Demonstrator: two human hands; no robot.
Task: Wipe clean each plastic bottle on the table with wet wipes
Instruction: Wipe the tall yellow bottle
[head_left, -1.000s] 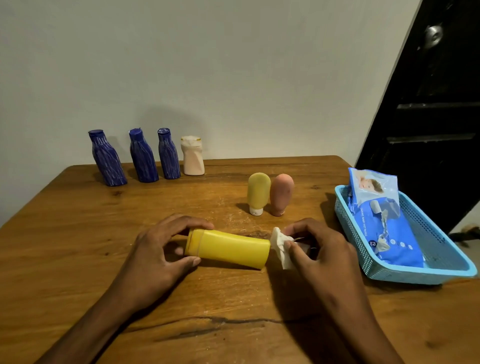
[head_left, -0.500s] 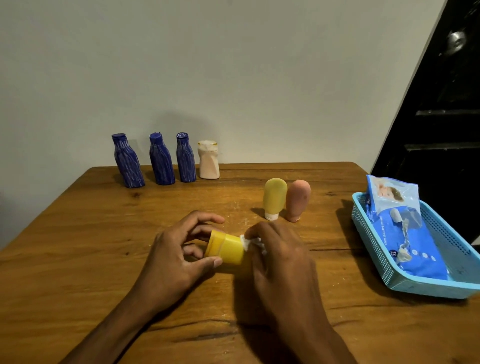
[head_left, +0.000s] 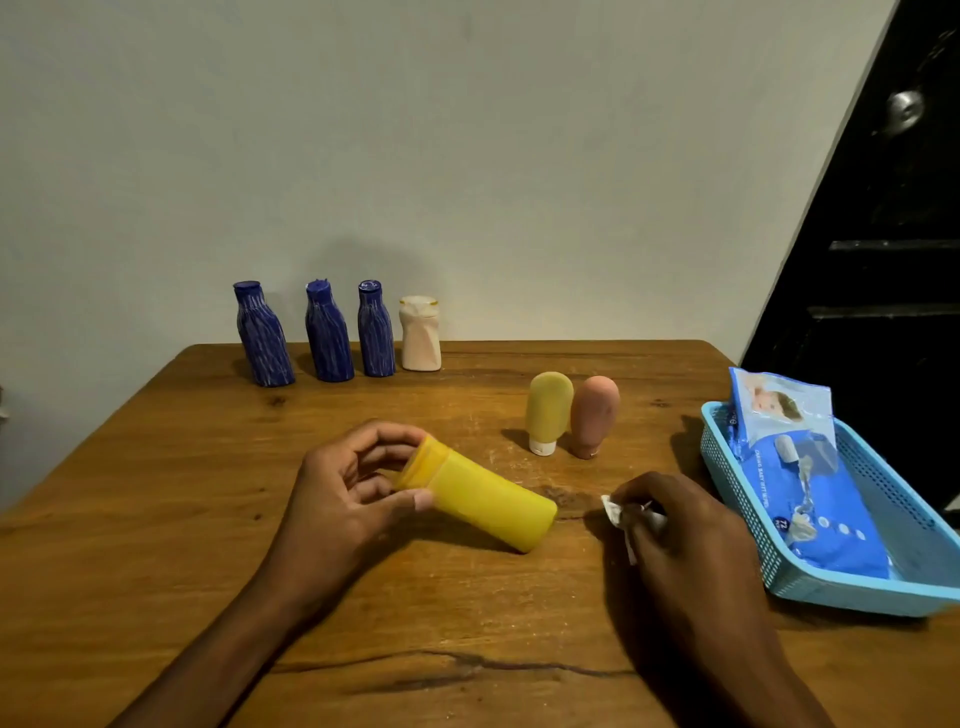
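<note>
My left hand (head_left: 343, 499) grips the cap end of a yellow bottle (head_left: 483, 499) that lies tilted on the wooden table (head_left: 156, 519). A little to the right of the bottle's base, my right hand (head_left: 680, 540) pinches a crumpled white wet wipe (head_left: 615, 514) and does not touch the bottle. Behind them stand a small yellow tube (head_left: 548, 413) and a pink tube (head_left: 594, 415), both cap down. At the back left stand three blue bottles (head_left: 327, 332) and a pale pink bottle (head_left: 420, 333).
A light blue plastic basket (head_left: 737, 499) at the right edge of the table holds a blue pack of wet wipes (head_left: 810, 478). A grey wall runs behind the table, and a dark door stands at the right.
My right hand, which wrapped the wipe over the bottle half a second ago, has slid off to the right with the wipe. The whole yellow bottle shows again, still held by my left hand.
</note>
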